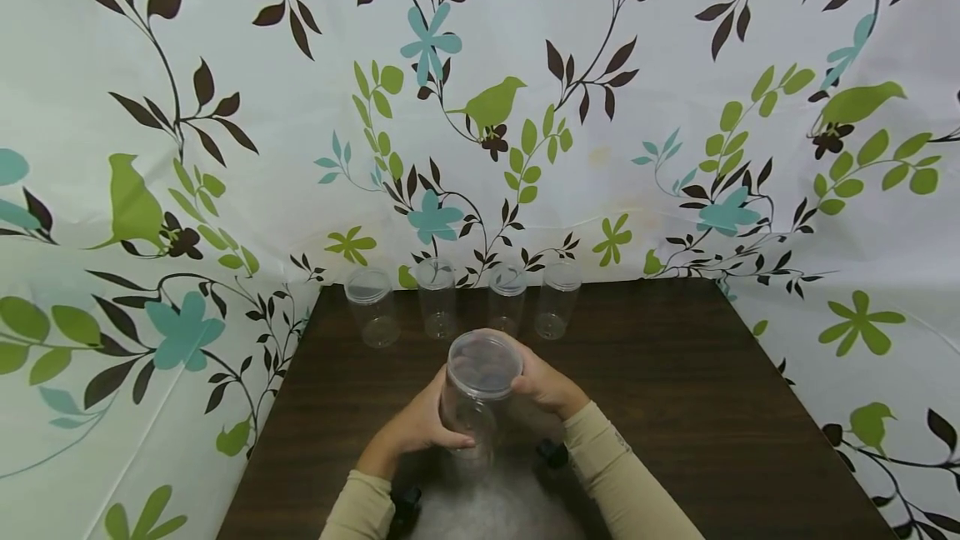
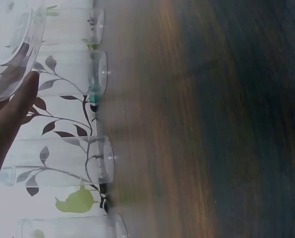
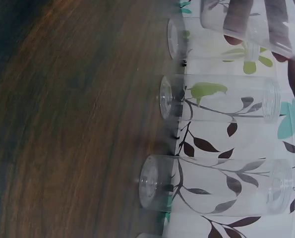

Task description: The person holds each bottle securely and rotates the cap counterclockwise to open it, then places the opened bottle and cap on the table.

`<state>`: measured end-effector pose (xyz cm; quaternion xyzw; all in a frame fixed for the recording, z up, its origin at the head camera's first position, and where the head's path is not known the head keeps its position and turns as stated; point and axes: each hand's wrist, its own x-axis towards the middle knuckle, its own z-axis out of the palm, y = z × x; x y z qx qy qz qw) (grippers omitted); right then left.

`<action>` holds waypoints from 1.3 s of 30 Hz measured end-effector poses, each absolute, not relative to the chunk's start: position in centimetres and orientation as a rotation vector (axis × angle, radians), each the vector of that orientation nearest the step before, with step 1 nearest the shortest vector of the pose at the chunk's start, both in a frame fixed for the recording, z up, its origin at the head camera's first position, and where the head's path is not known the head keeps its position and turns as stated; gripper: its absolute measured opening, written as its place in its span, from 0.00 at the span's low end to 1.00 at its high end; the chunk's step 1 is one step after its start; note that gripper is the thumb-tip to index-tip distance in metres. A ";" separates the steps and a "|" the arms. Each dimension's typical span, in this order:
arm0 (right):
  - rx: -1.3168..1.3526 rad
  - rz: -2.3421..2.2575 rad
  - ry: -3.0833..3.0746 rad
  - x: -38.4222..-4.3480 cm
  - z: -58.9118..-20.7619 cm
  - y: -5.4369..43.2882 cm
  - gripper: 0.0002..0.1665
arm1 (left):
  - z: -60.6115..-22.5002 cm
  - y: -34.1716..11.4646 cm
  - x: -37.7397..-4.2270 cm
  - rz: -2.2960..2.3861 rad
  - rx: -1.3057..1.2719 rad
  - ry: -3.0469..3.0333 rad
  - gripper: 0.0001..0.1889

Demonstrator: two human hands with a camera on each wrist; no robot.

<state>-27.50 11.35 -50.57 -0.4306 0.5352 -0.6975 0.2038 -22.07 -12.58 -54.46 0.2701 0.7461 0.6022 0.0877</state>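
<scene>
A clear plastic jar (image 1: 476,419) with a round translucent lid (image 1: 485,365) is held above the table, tilted so its top faces me. My left hand (image 1: 423,417) grips its left side, thumb across the front. On the right, my right hand (image 1: 549,380) wraps round the upper part near the lid, its thumb at the rim. The left wrist view shows the base of the held jar (image 2: 18,64) beside the left hand (image 2: 8,124). Fingers of the right hand (image 3: 236,22) show through the jar wall in the right wrist view.
Several similar clear jars stand upright in a row along the back of the dark wooden table (image 1: 675,407), among them a leftmost jar (image 1: 375,311) and a rightmost jar (image 1: 557,302). A white cloth (image 1: 675,40) printed with leaves and birds hangs behind and around the table.
</scene>
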 end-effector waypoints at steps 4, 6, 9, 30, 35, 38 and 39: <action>-1.161 -1.925 1.547 -27.6 -50.9 11.9 0.66 | -54.5 -12.4 -22.1 1.807 0.783 2.220 0.64; -1.140 -1.938 1.573 -27.6 -51.2 12.1 0.68 | -54.6 -12.3 -22.1 1.819 0.758 2.271 0.63; -1.129 -1.991 1.580 -27.7 -51.6 12.1 0.68 | -54.8 -12.2 -22.1 1.859 0.691 2.358 0.63; -0.753 -2.107 1.995 -25.4 -50.8 9.5 0.71 | -55.0 -11.9 -22.9 1.692 0.355 2.862 0.62; -0.681 -2.133 2.036 -25.0 -50.6 9.1 0.67 | -54.8 -12.0 -22.8 1.623 0.468 2.867 0.63; -0.752 -2.126 1.983 -25.4 -50.6 9.6 0.62 | -54.4 -12.4 -22.6 1.622 0.577 2.767 0.64; -0.794 -2.119 1.941 -25.6 -50.6 9.8 0.61 | -54.3 -12.6 -22.6 1.620 0.612 2.727 0.64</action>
